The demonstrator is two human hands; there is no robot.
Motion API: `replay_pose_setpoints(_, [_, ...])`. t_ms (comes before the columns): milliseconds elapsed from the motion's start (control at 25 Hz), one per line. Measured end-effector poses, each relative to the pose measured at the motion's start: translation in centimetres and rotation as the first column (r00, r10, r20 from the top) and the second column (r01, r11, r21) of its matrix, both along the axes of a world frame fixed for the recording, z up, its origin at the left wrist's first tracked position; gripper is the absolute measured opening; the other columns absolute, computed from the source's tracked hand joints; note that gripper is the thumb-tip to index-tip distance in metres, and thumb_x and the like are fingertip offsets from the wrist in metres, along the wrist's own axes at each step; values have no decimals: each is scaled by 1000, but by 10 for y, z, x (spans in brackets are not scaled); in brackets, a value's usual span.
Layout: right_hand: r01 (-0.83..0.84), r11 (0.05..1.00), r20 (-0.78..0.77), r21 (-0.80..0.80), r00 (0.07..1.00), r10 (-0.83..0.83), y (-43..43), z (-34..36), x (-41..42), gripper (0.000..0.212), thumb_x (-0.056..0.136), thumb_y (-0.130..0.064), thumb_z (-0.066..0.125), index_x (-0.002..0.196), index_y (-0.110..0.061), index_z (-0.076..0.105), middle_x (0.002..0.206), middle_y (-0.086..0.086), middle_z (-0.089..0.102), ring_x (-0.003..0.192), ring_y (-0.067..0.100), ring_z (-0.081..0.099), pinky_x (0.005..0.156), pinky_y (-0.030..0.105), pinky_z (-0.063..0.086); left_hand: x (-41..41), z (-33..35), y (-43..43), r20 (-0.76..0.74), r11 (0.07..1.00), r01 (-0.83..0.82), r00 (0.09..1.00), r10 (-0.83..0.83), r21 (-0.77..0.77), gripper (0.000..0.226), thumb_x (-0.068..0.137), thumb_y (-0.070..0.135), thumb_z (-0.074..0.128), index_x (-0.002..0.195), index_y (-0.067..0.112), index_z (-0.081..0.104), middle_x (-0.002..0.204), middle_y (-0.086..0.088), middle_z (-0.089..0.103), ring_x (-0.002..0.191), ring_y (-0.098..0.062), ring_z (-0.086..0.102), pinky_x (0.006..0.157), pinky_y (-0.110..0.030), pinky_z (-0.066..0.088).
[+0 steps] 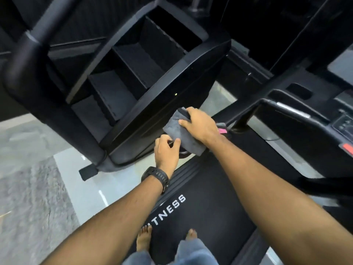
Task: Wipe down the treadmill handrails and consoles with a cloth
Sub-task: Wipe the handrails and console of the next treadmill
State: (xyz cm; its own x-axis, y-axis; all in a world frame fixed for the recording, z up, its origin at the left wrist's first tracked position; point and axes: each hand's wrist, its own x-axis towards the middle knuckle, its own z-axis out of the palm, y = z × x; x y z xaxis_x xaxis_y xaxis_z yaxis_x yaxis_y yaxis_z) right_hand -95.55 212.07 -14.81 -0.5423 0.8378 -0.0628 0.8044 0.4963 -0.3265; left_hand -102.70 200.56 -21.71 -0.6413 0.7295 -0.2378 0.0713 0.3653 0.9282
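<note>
A grey cloth (177,131) is wrapped over a short black handrail grip (183,153) that sticks out at the lower edge of the black treadmill console (152,104). My right hand (200,127) grips the cloth from above, fingers curled over its top and thumb on its near side. Just below it, my left hand (166,150), with a black watch on the wrist, curls around the bare end of the same grip and touches the cloth's lower edge. The console's open tray compartments (133,73) face me, dark and tilted in the view.
I stand barefoot on the black belt (200,197) lettered "FITNESS". A neighbouring treadmill's console (305,121) with a red button (346,148) sits at the right. A pink clip (222,130) hangs behind my right hand. Grey floor (38,169) lies to the left.
</note>
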Motion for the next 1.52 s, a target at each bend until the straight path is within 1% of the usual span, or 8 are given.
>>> replay_pose_setpoints(200, [-239,968,146,-78,958,248,28,-38,-10,50,100,-43,52,146,-26,42,144,6,47,125,32,50,97,51,47,17,-20,14,17,988,-153,988,154,-32,14,97,29,55,97,14,54,101,1,57,88,-14,55,72,-24,42])
replay_pose_setpoints(400, [-584,811,363,-32,750,553,23,-48,16,56,97,-65,32,149,-46,37,161,-9,30,136,28,37,100,53,40,43,-21,7,136,979,-206,969,205,-10,44,92,22,52,137,22,48,125,6,62,111,-10,59,98,-35,49])
replay_pose_setpoints(600, [-539,833,439,-126,723,534,47,-46,7,51,97,-54,37,146,-43,39,148,-6,45,126,29,49,97,52,45,49,-15,5,110,983,-116,985,133,-144,88,78,25,59,157,18,19,157,-1,35,141,-14,36,116,-38,34])
replay_pose_setpoints(840, [-710,703,333,-47,652,681,28,-49,11,51,99,-57,35,148,-47,38,151,-12,46,128,28,51,99,49,43,48,-17,6,38,989,-119,992,123,-91,57,85,23,53,141,27,39,129,7,59,113,-8,57,99,-37,48])
replay_pose_setpoints(1040, [-453,891,492,-32,769,408,57,-42,21,48,100,-48,36,147,-41,42,146,-4,49,124,31,49,100,51,43,51,-21,2,-100,961,-54,995,28,-272,74,90,31,51,156,16,19,160,0,29,144,-15,30,117,-35,29])
replay_pose_setpoints(1200, [-718,695,340,-29,647,683,21,-50,8,47,99,-52,35,145,-44,43,146,-8,50,123,29,53,97,48,42,51,-23,-1,-208,973,-116,975,73,-201,48,87,40,43,131,21,44,126,2,57,115,-20,53,95,-40,47])
replay_pose_setpoints(1400, [-446,884,522,-141,725,449,56,-48,-6,42,99,-49,34,136,-38,52,136,1,54,121,32,51,94,51,41,55,-23,-2,-248,958,-157,964,96,-239,44,93,34,48,135,21,44,130,5,54,118,-15,48,90,-27,37])
replay_pose_setpoints(1520, [-743,668,381,-26,611,694,24,-49,9,46,99,-48,36,144,-40,44,144,-4,52,122,31,53,95,48,42,59,-23,3,-257,956,-189,958,129,-224,42,86,39,39,124,22,46,119,4,58,108,-18,52,84,-31,42])
